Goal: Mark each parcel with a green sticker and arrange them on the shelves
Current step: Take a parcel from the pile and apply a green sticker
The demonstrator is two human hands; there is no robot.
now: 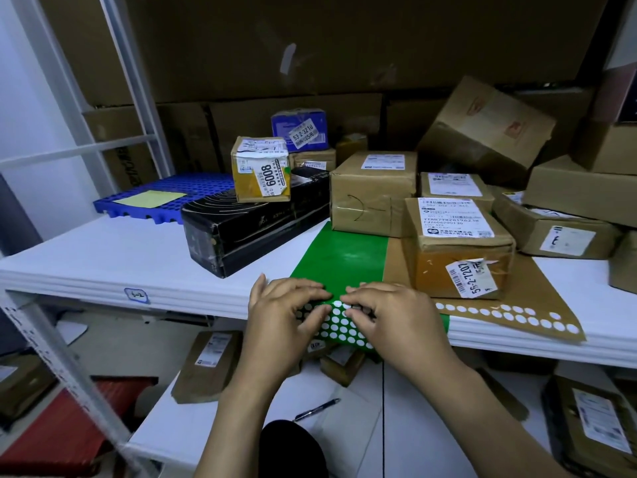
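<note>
A green sticker sheet (339,258) lies over the front edge of the white shelf (103,257), its near part full of white round holes. My left hand (286,312) and my right hand (389,312) both rest on that near part, fingers curled and fingertips meeting on the sheet. Whether a sticker is pinched is hidden. Cardboard parcels stand behind: one labelled 55-2-7207 (458,250) right beside my right hand, a plain taped one (372,194) behind the sheet, a small yellow one marked 6008 (260,169) on top of a long black box (255,222).
A brown sticker sheet (537,294) with white holes lies under the 55-2-7207 parcel. More cardboard boxes (486,125) pile up at the right and back. A blue plastic pallet (162,198) sits at the left. Below lie more parcels (206,363) and a pen (317,409).
</note>
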